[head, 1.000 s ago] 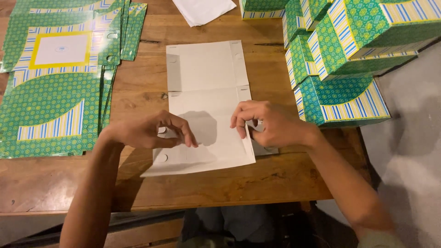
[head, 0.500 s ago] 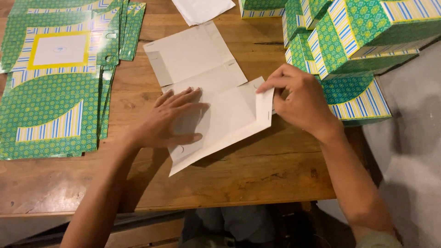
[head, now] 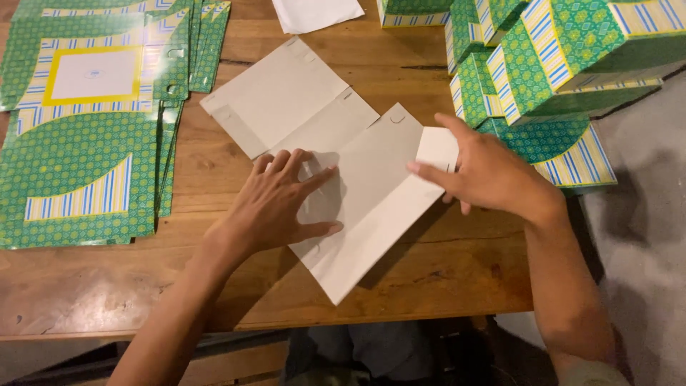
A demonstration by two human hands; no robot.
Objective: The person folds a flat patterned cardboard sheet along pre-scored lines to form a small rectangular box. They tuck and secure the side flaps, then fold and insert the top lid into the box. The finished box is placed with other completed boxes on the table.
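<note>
- Left hand (head: pixel 282 204) is pressing flat, fingers spread, on the white carton blank (head: pixel 336 171).
- Right hand (head: pixel 486 171) is pinching and folding its side flap (head: pixel 436 146).
- Remaining panels are lying unfolded; the box is not yet formed.

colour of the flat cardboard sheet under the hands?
Plain off-white flat cardboard box blank, unprinted side up; head view.

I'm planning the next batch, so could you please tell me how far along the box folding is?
Done: several folded green patterned boxes are stacked at the table's right. In hand: one flat box blank lies plain side up, the left hand pressing it flat, the right hand lifting a side flap. Left: a stack of unfolded printed blanks on the left.
</note>
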